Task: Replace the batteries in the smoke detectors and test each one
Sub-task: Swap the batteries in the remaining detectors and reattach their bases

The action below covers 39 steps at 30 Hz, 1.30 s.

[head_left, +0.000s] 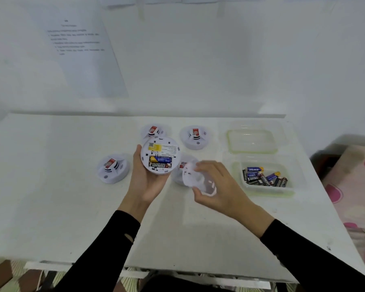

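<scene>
Holds an upturned smoke detector, battery exposed, in left hand, grips white cover in right hand

Both arms reach fwd from the bottom corners, black sleeves down to the wrists, wrists bare. L hand is raised, palm twd the camera, thumb up along the left rim of a round smoke detector, fingers hidden behind it. R hand is just beside it, lower & to the right, thumb & curled fingers pinching a white cover plate by its edges. Hands don't touch.
</scene>
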Each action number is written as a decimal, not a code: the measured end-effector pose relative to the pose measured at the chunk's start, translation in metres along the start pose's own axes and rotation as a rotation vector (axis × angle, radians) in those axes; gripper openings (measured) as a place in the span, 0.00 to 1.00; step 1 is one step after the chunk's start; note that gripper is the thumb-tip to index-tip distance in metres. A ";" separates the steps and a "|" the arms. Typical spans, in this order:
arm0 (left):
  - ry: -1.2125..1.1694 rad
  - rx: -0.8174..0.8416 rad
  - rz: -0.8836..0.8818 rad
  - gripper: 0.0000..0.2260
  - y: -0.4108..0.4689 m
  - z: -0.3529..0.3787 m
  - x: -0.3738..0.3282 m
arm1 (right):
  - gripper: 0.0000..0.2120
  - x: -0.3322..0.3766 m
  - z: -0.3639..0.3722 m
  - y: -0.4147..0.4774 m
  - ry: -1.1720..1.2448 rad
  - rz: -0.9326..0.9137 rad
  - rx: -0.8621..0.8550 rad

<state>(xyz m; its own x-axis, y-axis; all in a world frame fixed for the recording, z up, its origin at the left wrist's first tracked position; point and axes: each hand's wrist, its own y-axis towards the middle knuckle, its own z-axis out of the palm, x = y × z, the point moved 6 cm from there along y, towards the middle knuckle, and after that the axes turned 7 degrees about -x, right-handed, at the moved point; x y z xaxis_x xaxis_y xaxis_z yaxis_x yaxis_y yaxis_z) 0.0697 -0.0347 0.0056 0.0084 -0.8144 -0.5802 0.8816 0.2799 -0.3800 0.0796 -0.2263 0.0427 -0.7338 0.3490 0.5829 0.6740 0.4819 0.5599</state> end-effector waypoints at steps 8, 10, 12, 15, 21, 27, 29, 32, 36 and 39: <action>0.097 0.136 -0.067 0.27 -0.012 0.000 -0.044 | 0.23 0.065 0.035 0.086 0.070 -0.121 0.068; 0.086 0.158 -0.109 0.27 -0.012 -0.004 -0.059 | 0.24 0.074 0.047 0.102 0.049 -0.149 0.112; 0.069 0.183 -0.159 0.26 -0.010 -0.011 -0.075 | 0.24 0.083 0.055 0.116 0.016 -0.176 0.141; 0.052 0.237 -0.267 0.26 -0.011 -0.020 -0.102 | 0.24 0.095 0.069 0.133 -0.040 -0.206 0.244; 0.210 0.282 -0.399 0.24 -0.004 -0.030 -0.135 | 0.24 0.117 0.093 0.157 -0.067 -0.217 0.364; 0.171 0.282 -0.502 0.28 0.004 -0.040 -0.153 | 0.23 0.132 0.116 0.177 -0.110 -0.258 0.317; 0.202 0.302 -0.545 0.30 0.007 -0.045 -0.157 | 0.23 0.135 0.122 0.182 -0.131 -0.258 0.315; 0.276 0.347 -0.567 0.30 0.011 -0.049 -0.162 | 0.24 0.137 0.133 0.186 -0.141 -0.225 0.356; 0.305 0.387 -0.559 0.28 0.017 -0.048 -0.170 | 0.24 0.134 0.139 0.192 -0.163 -0.229 0.357; 0.339 0.421 -0.544 0.29 0.022 -0.044 -0.177 | 0.22 0.131 0.138 0.198 -0.169 -0.250 0.322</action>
<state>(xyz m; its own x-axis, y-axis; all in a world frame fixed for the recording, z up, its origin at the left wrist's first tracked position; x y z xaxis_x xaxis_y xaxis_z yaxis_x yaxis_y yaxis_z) 0.0671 0.1384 0.0681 -0.5638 -0.5623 -0.6049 0.8259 -0.3884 -0.4088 0.1051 0.0257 0.1486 -0.8928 0.3029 0.3335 0.4322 0.7850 0.4439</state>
